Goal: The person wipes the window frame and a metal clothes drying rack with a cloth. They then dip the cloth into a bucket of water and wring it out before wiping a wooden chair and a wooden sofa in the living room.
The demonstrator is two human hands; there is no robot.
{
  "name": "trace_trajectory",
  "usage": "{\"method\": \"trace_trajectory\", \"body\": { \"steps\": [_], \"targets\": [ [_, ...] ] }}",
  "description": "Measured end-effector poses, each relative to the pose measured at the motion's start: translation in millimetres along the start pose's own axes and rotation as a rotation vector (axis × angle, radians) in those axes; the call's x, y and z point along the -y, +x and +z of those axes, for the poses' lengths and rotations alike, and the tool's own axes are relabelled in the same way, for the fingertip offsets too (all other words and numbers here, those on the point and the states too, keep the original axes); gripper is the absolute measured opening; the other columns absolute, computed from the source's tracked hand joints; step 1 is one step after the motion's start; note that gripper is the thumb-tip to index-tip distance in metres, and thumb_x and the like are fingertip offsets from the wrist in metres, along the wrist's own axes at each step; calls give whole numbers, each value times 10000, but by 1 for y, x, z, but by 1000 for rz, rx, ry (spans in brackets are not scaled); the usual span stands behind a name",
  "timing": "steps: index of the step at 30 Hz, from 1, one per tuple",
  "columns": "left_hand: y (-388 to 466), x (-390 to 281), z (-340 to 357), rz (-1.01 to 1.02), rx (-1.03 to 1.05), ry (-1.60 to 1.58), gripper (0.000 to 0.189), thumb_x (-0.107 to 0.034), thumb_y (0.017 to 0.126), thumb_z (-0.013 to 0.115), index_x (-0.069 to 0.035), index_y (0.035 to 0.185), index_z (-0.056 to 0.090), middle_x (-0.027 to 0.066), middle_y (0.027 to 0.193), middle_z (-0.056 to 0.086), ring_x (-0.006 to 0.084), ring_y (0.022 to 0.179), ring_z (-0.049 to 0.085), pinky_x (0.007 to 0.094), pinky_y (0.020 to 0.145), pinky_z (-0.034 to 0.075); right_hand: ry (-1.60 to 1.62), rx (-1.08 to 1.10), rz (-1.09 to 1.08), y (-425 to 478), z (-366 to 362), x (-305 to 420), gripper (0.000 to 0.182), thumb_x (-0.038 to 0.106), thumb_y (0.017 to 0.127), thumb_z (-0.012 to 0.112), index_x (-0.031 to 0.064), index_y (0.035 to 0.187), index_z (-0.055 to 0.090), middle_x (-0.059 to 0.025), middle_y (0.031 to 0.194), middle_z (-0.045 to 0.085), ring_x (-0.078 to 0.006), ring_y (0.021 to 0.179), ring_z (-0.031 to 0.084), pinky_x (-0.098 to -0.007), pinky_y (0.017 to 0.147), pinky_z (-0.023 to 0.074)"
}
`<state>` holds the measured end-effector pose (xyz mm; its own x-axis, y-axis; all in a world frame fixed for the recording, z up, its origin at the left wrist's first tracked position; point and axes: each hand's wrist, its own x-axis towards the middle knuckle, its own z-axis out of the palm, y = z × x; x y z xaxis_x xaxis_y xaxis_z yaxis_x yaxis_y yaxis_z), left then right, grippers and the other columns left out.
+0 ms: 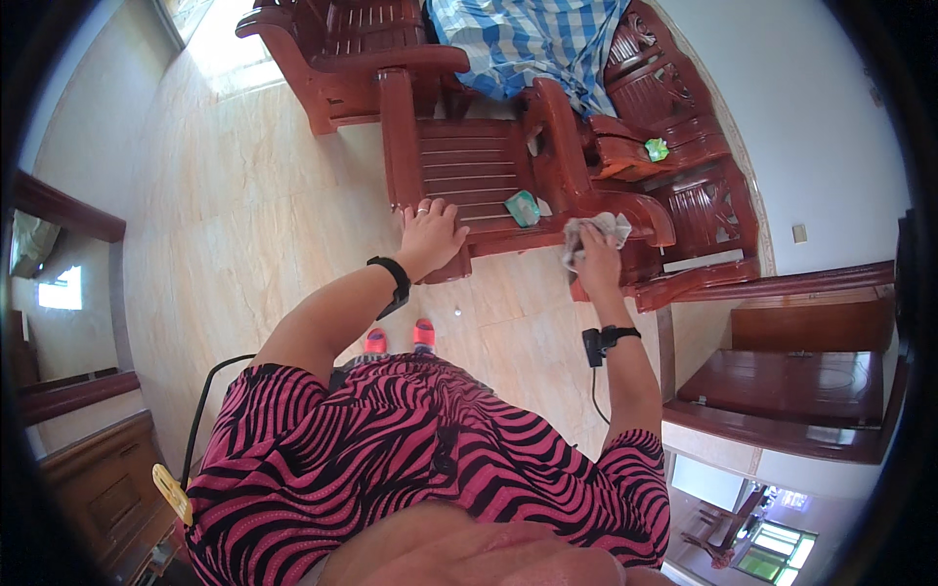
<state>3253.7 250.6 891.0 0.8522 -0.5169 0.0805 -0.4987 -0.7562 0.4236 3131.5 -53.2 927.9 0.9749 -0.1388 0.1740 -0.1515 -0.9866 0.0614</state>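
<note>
My left hand rests, fingers spread, on the front left corner of a reddish-brown wooden armchair with a slatted seat. A light grey cloth is under my right hand, pressed against the chair's right side near the front of its armrest. A green and white soft packet lies on the seat between my hands. Both wrists wear black bands, and a cable hangs from the right one.
Another wooden armchair stands at the upper left. A blue and white checked cloth covers something behind the chair. A long wooden settee lines the right wall, and a small green packet sits on an armrest there.
</note>
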Motion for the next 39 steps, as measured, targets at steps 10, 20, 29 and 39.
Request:
{"method": "trace_trajectory", "body": {
  "steps": [10, 20, 29, 39],
  "targets": [
    [0, 3, 9, 29, -87, -4, 442, -362, 845, 541, -66, 1173, 538, 115, 1229, 503, 309, 1190, 432, 546, 988, 298, 61, -94, -420, 14, 35, 155, 195, 152, 768, 521, 127, 935, 618, -42, 927, 619, -221, 926, 541, -400, 805, 409],
    [-2, 5, 5, 32, -65, -31, 436, -360, 861, 542, -85, 1199, 533, 101, 1269, 503, 305, 1229, 413, 503, 1024, 290, -118, -145, -337, 17, 17, 129, 149, 151, 773, 534, 139, 906, 600, -27, 889, 593, -219, 946, 525, -424, 881, 371],
    [-4, 1, 8, 12, -90, -14, 454, -363, 851, 561, -83, 1207, 536, 102, 1286, 498, 301, 1239, 411, 472, 1041, 287, 63, -89, -225, 16, 8, 7, 432, 96, 620, 691, 137, 1037, 584, -34, 1032, 578, -247, 1047, 503, -391, 939, 380],
    [2, 5, 5, 54, -95, -10, 427, -307, 812, 608, -84, 1173, 556, 118, 1250, 517, 319, 1200, 444, 446, 1026, 312, 202, -47, -474, 34, 23, -95, 518, 96, 585, 715, 114, 1081, 565, -55, 1106, 559, -256, 1069, 493, -414, 914, 375]
  ]
}}
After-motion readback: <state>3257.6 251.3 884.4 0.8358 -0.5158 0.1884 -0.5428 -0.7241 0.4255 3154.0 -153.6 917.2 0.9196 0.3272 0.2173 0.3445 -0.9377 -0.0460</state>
